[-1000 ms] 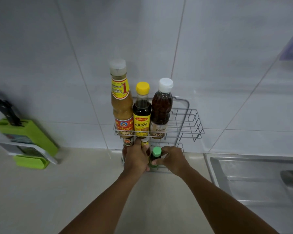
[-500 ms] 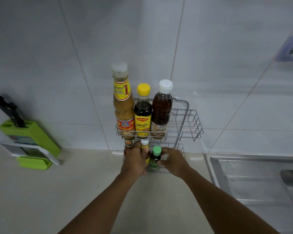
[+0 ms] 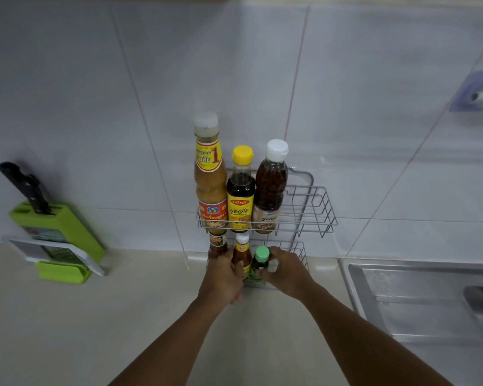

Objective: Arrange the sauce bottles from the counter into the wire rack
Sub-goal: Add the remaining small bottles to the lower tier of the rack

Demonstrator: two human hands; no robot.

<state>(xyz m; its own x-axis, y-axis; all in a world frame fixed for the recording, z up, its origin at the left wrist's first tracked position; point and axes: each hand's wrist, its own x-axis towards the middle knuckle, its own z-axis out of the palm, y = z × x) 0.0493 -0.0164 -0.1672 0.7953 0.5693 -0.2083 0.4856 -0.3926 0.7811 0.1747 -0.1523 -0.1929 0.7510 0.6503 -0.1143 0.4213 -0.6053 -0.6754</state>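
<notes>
A: What stands in the wire rack (image 3: 315,210) at the centre of the frame?

B: On its upper tier, three upright bottles side by side: a tall tan sauce bottle (image 3: 210,179) on the left, a dark yellow-capped bottle (image 3: 241,190) in the middle, and a reddish-brown white-capped bottle (image 3: 271,188) to the right. The right half of that tier is bare wire.

A: And lower down?

B: The lower tier sits on the pale worktop (image 3: 67,324). A small red-labelled bottle (image 3: 217,243) stands at its left. The left hand (image 3: 225,277) is clamped around a small chilli sauce bottle (image 3: 241,253) with a white cap. Just right of it, the right hand (image 3: 286,271) grips a small green-capped bottle (image 3: 260,263), fingers closed on it.

A: Anything else?

B: A green knife block (image 3: 64,227) at the left, a steel sink (image 3: 430,299) at the right.
</notes>
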